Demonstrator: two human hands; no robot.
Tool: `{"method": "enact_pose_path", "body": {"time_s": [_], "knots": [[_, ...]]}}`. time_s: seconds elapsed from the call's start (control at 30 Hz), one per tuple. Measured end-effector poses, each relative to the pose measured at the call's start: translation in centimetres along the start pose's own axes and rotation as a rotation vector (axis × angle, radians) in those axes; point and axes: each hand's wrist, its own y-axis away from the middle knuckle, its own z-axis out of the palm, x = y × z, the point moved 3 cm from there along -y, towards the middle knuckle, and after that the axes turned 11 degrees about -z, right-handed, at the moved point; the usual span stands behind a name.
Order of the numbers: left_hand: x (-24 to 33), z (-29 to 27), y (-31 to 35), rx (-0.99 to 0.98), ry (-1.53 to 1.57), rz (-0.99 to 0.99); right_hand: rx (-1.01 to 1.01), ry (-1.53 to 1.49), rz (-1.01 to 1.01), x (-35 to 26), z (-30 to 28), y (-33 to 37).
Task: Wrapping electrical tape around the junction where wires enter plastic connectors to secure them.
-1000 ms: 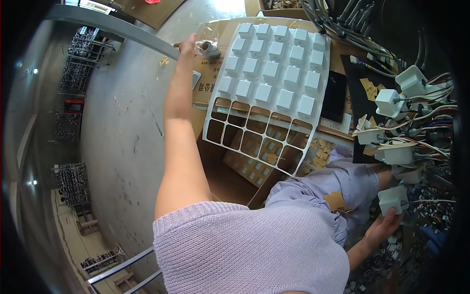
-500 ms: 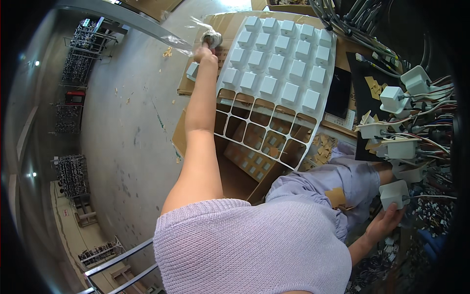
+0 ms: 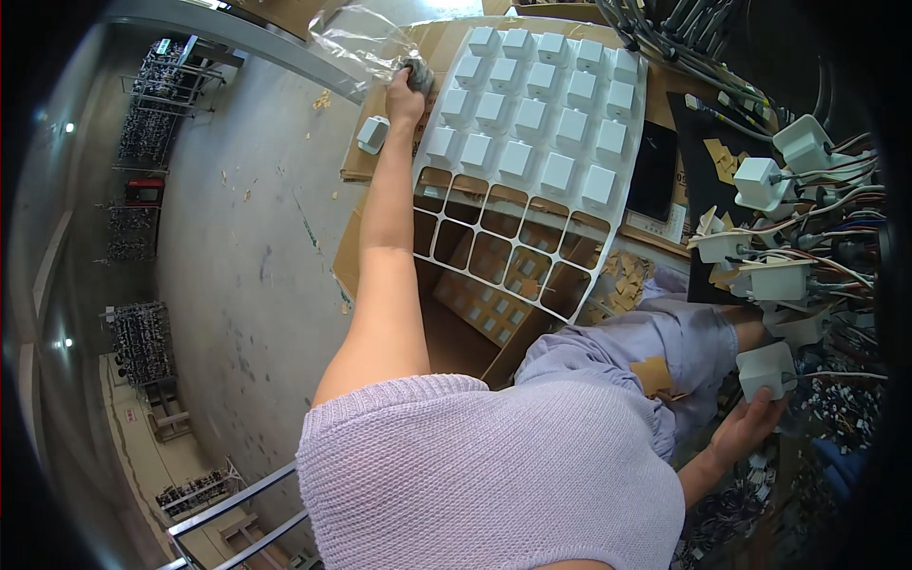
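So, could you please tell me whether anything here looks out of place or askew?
One white box lies alone on the cardboard, outside the grid tray, near the left hand, which grips a clear bag. The tray's lower cells are unfilled. Paper scraps are strewn beside it. The right hand touches another box.

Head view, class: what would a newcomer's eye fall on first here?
The white grid tray at top centre stands out, its upper cells filled with white boxes, the lower ones bare. The left hand grips a clear plastic bag at the tray's upper left corner. At lower right, the right hand touches a white wired box.
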Motion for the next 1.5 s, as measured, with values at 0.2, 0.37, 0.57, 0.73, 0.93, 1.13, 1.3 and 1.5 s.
{"method": "enact_pose_path", "body": {"time_s": [0.2, 0.37, 0.57, 0.73, 0.93, 1.13, 1.3, 1.5], "knots": [[1.5, -0.5, -0.7, -0.156, -0.158, -0.238, -0.032, -0.020, 0.009, 0.3, -0.2, -0.1], [4.7, -2.4, -0.9, -0.016, -0.419, -0.117, -0.086, 0.021, -0.025, 0.3, -0.7, -0.1], [7.5, -7.5, 0.9, 0.769, -0.476, 0.167, -0.022, 0.041, -0.036, 0.1, -0.9, 0.1], [7.5, -5.4, -1.8, -0.094, -0.534, 0.516, -0.034, 0.081, -0.071, -0.3, -0.5, 0.2], [6.8, -3.0, -5.4, -0.432, -0.672, 0.303, -0.059, 0.066, -0.049, -0.1, -0.6, 0.4], [7.4, -3.0, -5.5, -0.566, -0.722, 0.249, 0.006, 0.018, -0.033, 0.2, -0.8, 0.5], [8.0, -3.2, -5.1, -0.627, -0.739, 0.249, -0.058, -0.027, -0.036, 0.2, -0.3, 0.5], [8.5, -3.5, -4.5, -0.588, -0.801, 0.197, -0.043, -0.011, -0.050, 0.0, -0.2, 0.4]]}}
